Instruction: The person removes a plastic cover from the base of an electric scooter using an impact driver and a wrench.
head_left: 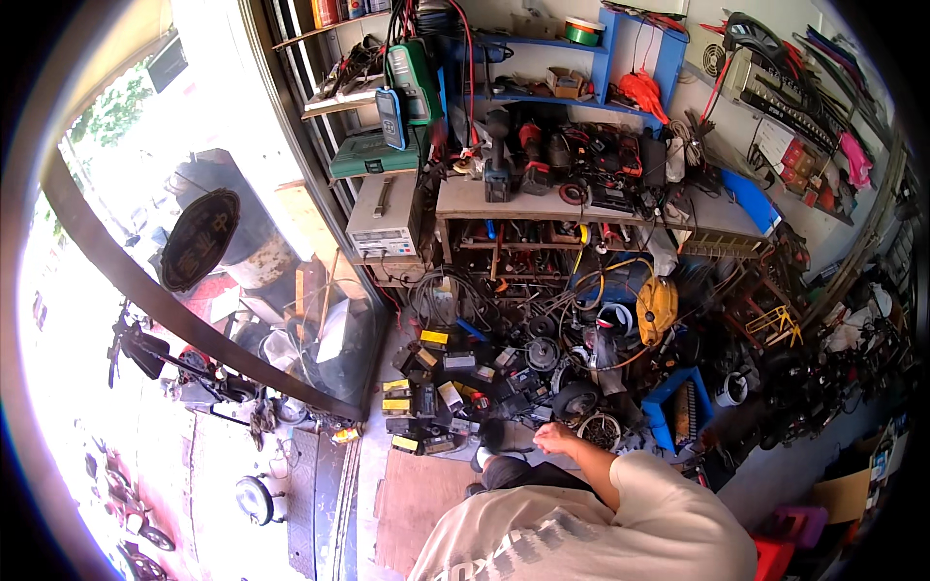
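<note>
My right hand [554, 438] reaches in from the right, over my dark trousers [528, 473]. Its fingers are curled closed, and whatever they might hold is too small to make out. Closest to it is a round basket [601, 432] of small metal parts, just to the right. A small black wheel [576, 400] lies beyond the hand. To the left, several black batteries with yellow tops [397, 405] stand grouped on the floor. My left hand does not show; my body in the beige shirt [581, 533] fills the lower edge.
A workbench [465, 200] carries power tools. Beneath and before it lie cables and loose parts. A blue crate [651, 412] and a white bucket [732, 389] stand right. A grey power unit [383, 215] sits left of the bench. A curved dark frame [208, 339] borders the doorway.
</note>
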Demonstrator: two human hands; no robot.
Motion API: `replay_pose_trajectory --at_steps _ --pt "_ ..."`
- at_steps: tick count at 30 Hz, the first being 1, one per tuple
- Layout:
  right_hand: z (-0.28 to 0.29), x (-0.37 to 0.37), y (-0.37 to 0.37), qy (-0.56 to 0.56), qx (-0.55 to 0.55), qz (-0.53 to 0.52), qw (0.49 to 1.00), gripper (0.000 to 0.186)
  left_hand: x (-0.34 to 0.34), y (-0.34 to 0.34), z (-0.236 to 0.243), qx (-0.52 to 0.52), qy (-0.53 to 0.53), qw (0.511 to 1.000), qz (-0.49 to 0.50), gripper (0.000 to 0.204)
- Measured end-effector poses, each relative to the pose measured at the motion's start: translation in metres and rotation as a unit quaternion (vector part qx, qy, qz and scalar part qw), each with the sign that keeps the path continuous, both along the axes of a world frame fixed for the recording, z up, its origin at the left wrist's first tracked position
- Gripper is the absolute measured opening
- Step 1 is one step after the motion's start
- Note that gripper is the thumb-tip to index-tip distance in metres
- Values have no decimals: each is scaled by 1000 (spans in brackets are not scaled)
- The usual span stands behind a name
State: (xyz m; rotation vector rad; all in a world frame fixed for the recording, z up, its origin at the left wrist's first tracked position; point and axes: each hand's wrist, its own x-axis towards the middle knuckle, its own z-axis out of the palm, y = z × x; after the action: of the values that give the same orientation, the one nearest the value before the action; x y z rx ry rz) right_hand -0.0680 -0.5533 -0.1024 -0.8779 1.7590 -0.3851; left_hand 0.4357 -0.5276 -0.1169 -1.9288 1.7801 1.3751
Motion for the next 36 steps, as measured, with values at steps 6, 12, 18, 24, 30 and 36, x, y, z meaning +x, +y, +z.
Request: replay_pose_trajectory --at_steps 6,12,18,24,30,36 --pt "5 1 7 -31 13 4 999 24 1 4 -1 3 -6 1000 -8 31" --pt "-82 -58 84 145 95 257 951 22 0 3 2 6 -3 1000 -14 31" --pt "-130 -92 139 162 149 317 923 33 2 15 1 10 0 1000 -19 31" --pt "-40 -21 82 85 249 49 964 25 41 51 1 12 -25 999 -35 32" --pt "-23 -25 52 127 48 116 984 31 64 87 -11 -19 6 996 -90 32" --pt "8 -33 51 145 14 109 983 34 64 109 -3 -32 34 997 -54 32"
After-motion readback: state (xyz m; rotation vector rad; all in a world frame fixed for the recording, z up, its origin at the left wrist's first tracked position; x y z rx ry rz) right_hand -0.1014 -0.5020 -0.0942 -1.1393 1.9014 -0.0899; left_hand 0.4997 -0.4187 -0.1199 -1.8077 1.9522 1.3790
